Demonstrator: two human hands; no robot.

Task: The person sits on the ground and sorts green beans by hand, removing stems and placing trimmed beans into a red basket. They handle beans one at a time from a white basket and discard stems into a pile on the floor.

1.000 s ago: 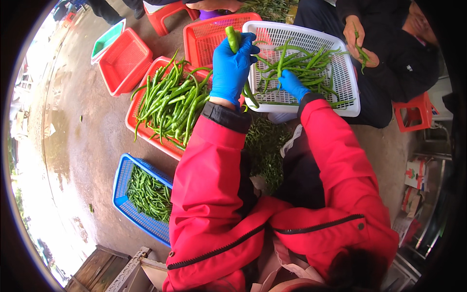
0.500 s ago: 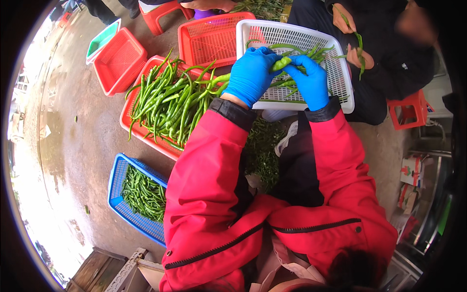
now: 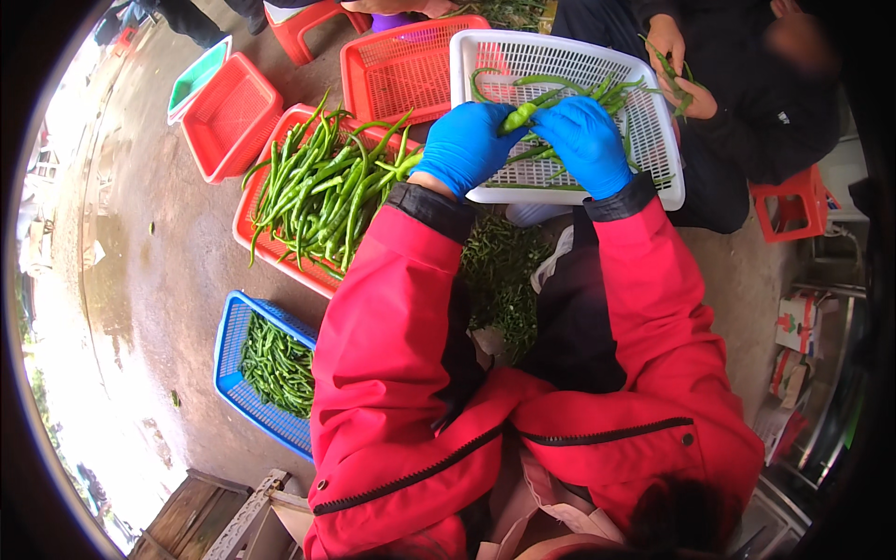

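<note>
Over the near part of a white plastic basket (image 3: 532, 195), my two blue-gloved hands meet at a light green chili pepper (image 3: 519, 116). My left hand (image 3: 464, 147) is closed around it, and a green length sticks out by that wrist. The fingers of my right hand (image 3: 588, 147) pinch at the pepper's right end; their tips are partly hidden. Several long green peppers (image 3: 546, 82) lie in the white basket. Left of my left hand, a red basket (image 3: 241, 229) is heaped with long green chili peppers (image 3: 327, 201).
A blue basket (image 3: 224, 359) of small, darker green peppers sits on the floor at lower left. Beyond are a red basket (image 3: 359, 75), another red one (image 3: 229, 117) and a green one (image 3: 198, 77). Across from me, a person's hands (image 3: 693, 98) hold green peppers. Green trimmings (image 3: 504, 280) cover the floor between my legs.
My hands have shifted slightly down and left with the pepper. My right hand has turned inward, its fingers closing over the pepper's end. The other person's hands have come together.
</note>
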